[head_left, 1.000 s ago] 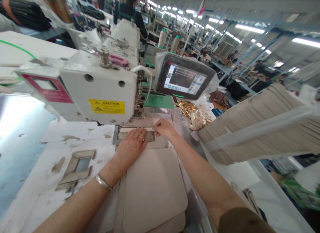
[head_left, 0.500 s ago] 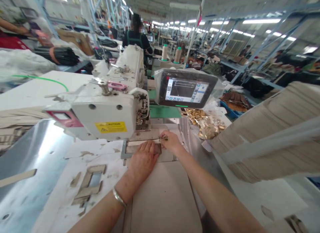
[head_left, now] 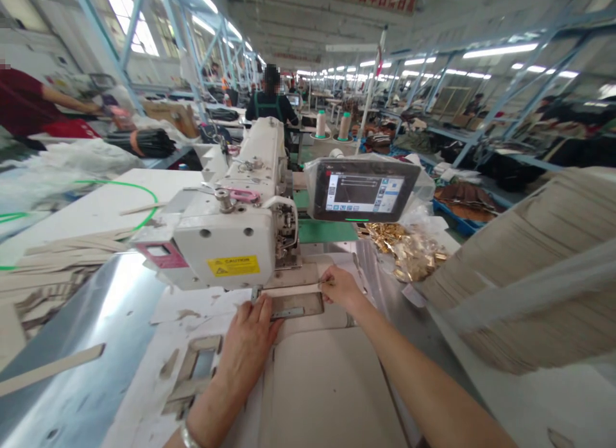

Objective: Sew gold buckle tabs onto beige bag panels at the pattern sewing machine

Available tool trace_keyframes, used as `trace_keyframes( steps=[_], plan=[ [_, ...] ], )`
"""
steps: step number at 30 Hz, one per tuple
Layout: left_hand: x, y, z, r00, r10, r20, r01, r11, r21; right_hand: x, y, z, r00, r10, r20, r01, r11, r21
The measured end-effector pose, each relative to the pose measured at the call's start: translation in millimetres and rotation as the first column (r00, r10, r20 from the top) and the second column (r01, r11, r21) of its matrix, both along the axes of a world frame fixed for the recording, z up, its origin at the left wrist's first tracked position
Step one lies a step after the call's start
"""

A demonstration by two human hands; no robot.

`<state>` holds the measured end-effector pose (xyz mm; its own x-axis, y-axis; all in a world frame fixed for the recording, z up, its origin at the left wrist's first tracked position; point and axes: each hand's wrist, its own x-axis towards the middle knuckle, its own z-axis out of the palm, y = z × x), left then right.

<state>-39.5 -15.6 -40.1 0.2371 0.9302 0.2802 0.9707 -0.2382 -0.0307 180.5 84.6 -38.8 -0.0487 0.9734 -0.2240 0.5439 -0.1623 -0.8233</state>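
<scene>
My left hand (head_left: 255, 329) lies with fingers extended over the left end of a rectangular frame (head_left: 312, 305) on the sewing machine's work plate. Along the frame's far side runs a narrow beige strip (head_left: 291, 290). At the strip's right end, my right hand (head_left: 342, 286) is closed in a pinch; a small dark thing shows between its fingertips, too small to name. Just beyond both hands stands the sewing machine head (head_left: 226, 242), with a yellow caution label. Nearer to me lies a flat beige panel (head_left: 332, 384).
A touch screen (head_left: 363, 191) stands behind my right hand, beside a bag of gold-coloured metal pieces (head_left: 409, 249). A tall beige stack (head_left: 529, 268) is at the right. Left of my forearm are a cut-out template (head_left: 192, 371) and a loose strip (head_left: 52, 370). Another person (head_left: 272, 101) sits farther back.
My left hand has slid left from the middle of the frame to its left end, uncovering more of it. The right hand keeps its pinch at the strip's right end. The camera view has shifted.
</scene>
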Motion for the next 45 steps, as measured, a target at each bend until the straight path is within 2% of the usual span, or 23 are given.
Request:
trace_keyframes(
  steps=[7,12,17,22,29,34,39,45],
  plan=[
    [6,2,11.9,0.994,0.086,-0.060,-0.092,0.990,-0.108,-2,-2,8.0,1.000,-0.015,0.018,0.016,0.999,-0.048],
    [10,6,21.6,0.995,0.067,-0.079,-0.080,0.981,-0.178,-3,0,13.6,0.998,-0.027,0.060,0.032,0.996,-0.082],
    [5,4,22.6,0.992,0.048,-0.121,-0.067,0.985,-0.159,-10,0,21.5,0.996,-0.037,0.083,0.049,0.989,-0.139],
    [-9,-1,20.8,0.983,0.087,-0.163,-0.113,0.980,-0.164,-23,4,16.0,0.996,0.025,0.089,-0.012,0.988,-0.153],
    [-30,-7,30.5,0.963,0.169,-0.209,-0.210,0.959,-0.192,-52,6,16.6,0.997,0.070,0.028,-0.062,0.970,-0.237],
    [-47,-10,32.9,0.956,0.207,-0.209,-0.244,0.954,-0.173,-77,7,16.1,0.999,0.052,-0.005,-0.051,0.960,-0.274],
    [-66,-14,35.0,0.948,0.232,-0.217,-0.272,0.946,-0.177,-102,7,13.3,0.993,0.120,0.016,-0.110,0.949,-0.295],
    [-85,-12,37.8,0.939,0.278,-0.204,-0.318,0.926,-0.203,-126,13,10.6,0.990,0.141,0.022,-0.128,0.945,-0.302]
  ],
)
